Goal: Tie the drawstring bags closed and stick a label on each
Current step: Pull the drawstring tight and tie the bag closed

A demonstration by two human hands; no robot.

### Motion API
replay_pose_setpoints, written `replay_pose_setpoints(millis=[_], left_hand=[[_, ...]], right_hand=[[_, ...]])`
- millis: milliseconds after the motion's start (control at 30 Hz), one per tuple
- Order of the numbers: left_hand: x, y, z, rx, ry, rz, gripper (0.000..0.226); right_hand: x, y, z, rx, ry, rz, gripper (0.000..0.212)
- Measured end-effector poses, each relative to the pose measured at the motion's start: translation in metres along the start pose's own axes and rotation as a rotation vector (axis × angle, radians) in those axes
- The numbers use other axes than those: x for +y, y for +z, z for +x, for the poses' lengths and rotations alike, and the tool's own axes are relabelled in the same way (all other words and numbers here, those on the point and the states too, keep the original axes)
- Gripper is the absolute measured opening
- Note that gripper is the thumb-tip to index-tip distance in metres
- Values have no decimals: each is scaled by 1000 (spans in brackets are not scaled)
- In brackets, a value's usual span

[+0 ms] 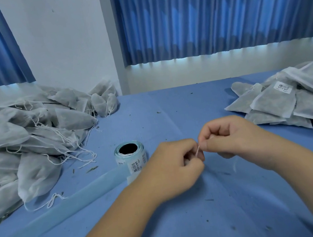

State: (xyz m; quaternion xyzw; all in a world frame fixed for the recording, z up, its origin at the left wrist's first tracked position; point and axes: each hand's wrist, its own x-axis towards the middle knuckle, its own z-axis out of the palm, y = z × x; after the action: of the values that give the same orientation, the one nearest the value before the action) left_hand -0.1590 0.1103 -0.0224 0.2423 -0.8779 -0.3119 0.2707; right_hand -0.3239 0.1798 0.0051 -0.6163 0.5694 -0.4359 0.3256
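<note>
Blue cloth (170, 106) covers a table where untied white drawstring bags (25, 134) sprawl in a heap at left, loose cords trailing out. A bare backing strip (64, 208) runs up from the lower left corner to a label roll (129, 155). Just right of it the left hand (174, 167) and right hand (231, 138) meet, fingers curled, both pinching a thin white string (197, 150); they hide its bag. Labelled bags (287, 98) lie stacked far right.

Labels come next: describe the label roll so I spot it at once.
On the blue table, look between the left bag heap and the left hand. The label roll stands there: the only pale blue cylinder, dark-cored, with barcoded stickers.
</note>
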Motion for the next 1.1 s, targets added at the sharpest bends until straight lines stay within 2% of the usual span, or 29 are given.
replay_pose_setpoints(millis=[100,200,367,467,567,700,833,933,1100], left_hand=[[2,-1,0,71,-82,-274,13],[2,-6,0,98,-150,-438,15],[6,-11,-6,-11,-171,-589,15],[8,-20,-6,-29,-120,-661,13],[8,-26,-5,-19,-108,-707,11],[6,-24,-2,188,-129,-648,17],[7,-19,0,319,-137,-335,17],[6,-15,1,282,-140,-167,20],[7,-20,-3,21,-128,-164,21]], right_hand=[[1,2,-1,157,-69,14,9],[2,4,0,264,-124,34,10],[3,12,-1,315,-156,-13,19],[4,18,0,370,-182,-41,19],[4,31,2,342,-187,-46,22],[5,43,2,362,-188,-140,26],[1,37,-5,272,-215,-367,19],[-3,28,-10,248,-249,-389,17],[-3,15,-9,341,-214,-330,21]])
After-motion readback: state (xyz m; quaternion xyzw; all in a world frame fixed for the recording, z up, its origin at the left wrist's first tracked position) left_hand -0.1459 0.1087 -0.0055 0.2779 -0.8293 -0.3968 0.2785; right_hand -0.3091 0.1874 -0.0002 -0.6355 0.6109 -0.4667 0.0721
